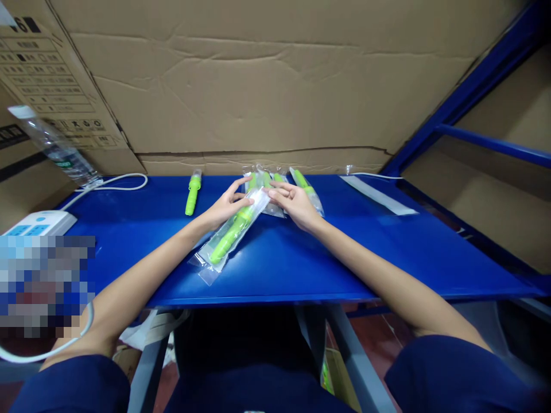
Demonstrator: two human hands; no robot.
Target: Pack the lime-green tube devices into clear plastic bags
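A clear plastic bag holding a lime-green stick with a ribbed grip (pixel 232 235) slants across the front middle of the blue table. My left hand (pixel 226 207) has its thumb on the bag's upper part, fingers curled round its far side. At the bag's top end, my right hand (pixel 299 206) pinches the plastic between thumb and fingers. Behind both hands lie several more bagged green sticks (pixel 279 178), partly covered by my fingers. One bagged stick (pixel 303 180) rests just beyond my right hand. To the left, an unbagged green stick (pixel 192 195) with a clear tip lies alone.
A white power strip (pixel 43 221) with a cable sits on the left side of the blue table (pixel 344 252). Behind it leans a clear water bottle (pixel 64 152). A white strip (pixel 379 195) lies at right. Cardboard (pixel 275 97) walls the back; a blue frame (pixel 465 86) rises at right.
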